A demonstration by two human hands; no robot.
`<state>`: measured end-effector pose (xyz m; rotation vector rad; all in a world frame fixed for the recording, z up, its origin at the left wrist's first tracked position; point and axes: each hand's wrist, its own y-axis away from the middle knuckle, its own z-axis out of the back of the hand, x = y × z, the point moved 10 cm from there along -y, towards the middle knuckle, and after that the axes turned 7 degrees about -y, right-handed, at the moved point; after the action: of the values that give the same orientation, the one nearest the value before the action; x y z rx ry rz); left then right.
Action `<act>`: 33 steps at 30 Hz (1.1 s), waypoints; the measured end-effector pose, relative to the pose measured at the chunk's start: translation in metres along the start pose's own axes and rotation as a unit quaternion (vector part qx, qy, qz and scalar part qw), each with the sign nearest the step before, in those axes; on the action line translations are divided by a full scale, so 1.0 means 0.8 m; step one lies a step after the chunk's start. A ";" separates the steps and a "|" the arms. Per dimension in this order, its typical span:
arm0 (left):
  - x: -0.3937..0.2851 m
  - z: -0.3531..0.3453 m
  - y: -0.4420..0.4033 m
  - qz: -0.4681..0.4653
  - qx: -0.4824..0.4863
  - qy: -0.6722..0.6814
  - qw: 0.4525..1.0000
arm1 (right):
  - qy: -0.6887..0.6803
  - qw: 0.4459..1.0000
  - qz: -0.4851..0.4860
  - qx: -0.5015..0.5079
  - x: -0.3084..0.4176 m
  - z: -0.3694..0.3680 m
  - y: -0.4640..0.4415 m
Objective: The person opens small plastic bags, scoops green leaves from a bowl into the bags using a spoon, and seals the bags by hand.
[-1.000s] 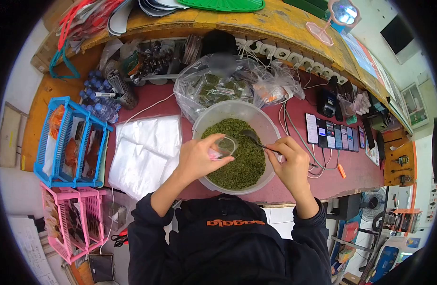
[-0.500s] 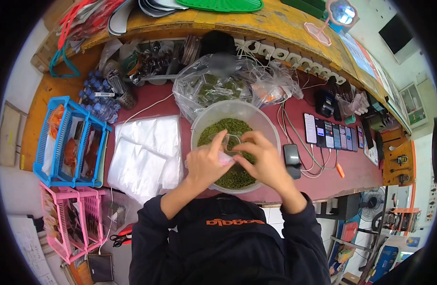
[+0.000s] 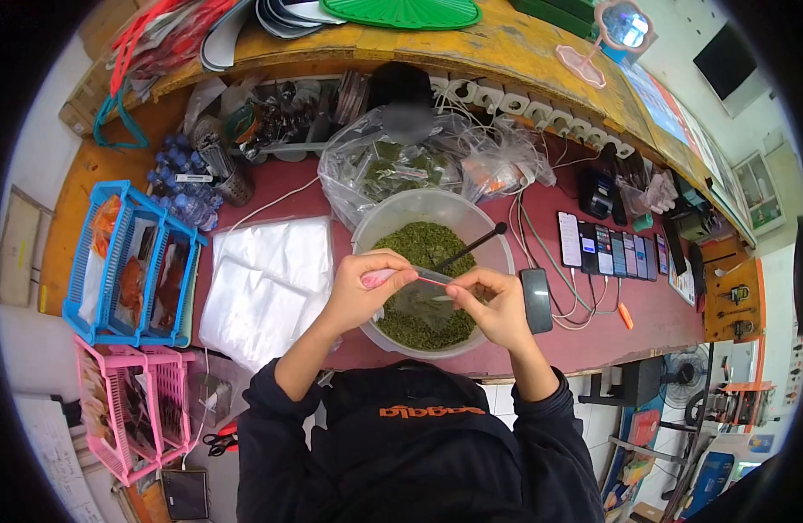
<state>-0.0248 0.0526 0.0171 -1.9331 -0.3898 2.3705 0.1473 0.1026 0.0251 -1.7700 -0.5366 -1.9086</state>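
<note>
A small clear zip bag (image 3: 432,277) with a red line along its top edge is stretched between my two hands. My left hand (image 3: 367,283) is closed on its left end, where a pink patch shows between the fingers. At the other end, my right hand (image 3: 487,301) pinches the bag between thumb and fingers. Both hands are over a large translucent tub (image 3: 506,253) holding chopped dried green leaves (image 3: 419,240). A dark stick-like handle (image 3: 471,248) with a round knob leans on the tub's right side; its lower end is hidden.
Stacked clear plastic bags (image 3: 266,279) lie left of the tub, beside a blue basket (image 3: 136,261). Behind it sits a big bag of green packets (image 3: 393,166). Phones (image 3: 606,247), cables and a black power bank (image 3: 535,301) lie to the right.
My hands have moved slightly lower and drawn the zip bag's edge out straight, where before its mouth was spread apart. The dark handle, hidden earlier, now shows in the tub.
</note>
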 end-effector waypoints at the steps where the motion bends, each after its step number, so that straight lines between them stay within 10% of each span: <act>1: -0.002 -0.002 0.002 -0.001 0.000 -0.002 1.000 | -0.028 1.000 0.012 -0.002 0.001 -0.001 0.002; 12: -0.043 -0.017 0.019 -0.065 -0.038 -0.053 0.996 | 0.073 0.979 0.184 -0.041 0.051 -0.018 0.014; 17: -0.005 -0.001 0.016 0.053 -0.006 0.060 0.997 | 0.007 0.986 0.147 -0.074 0.037 0.012 0.024; 23: 0.050 -0.025 0.026 0.238 -0.023 0.360 0.902 | 0.024 0.765 0.473 -0.437 0.100 0.095 0.060; 27: 0.052 -0.036 0.020 0.245 -0.018 0.388 0.888 | 0.389 0.873 0.266 -0.123 0.072 0.010 -0.068; 33: 0.061 -0.037 0.028 0.256 0.016 0.330 0.908 | 0.304 0.926 0.201 0.096 0.047 -0.066 -0.044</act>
<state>-0.0039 0.0456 -0.0402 -2.9104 0.2300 1.7041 0.0821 0.0968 0.0594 -0.9812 -0.1115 -1.8886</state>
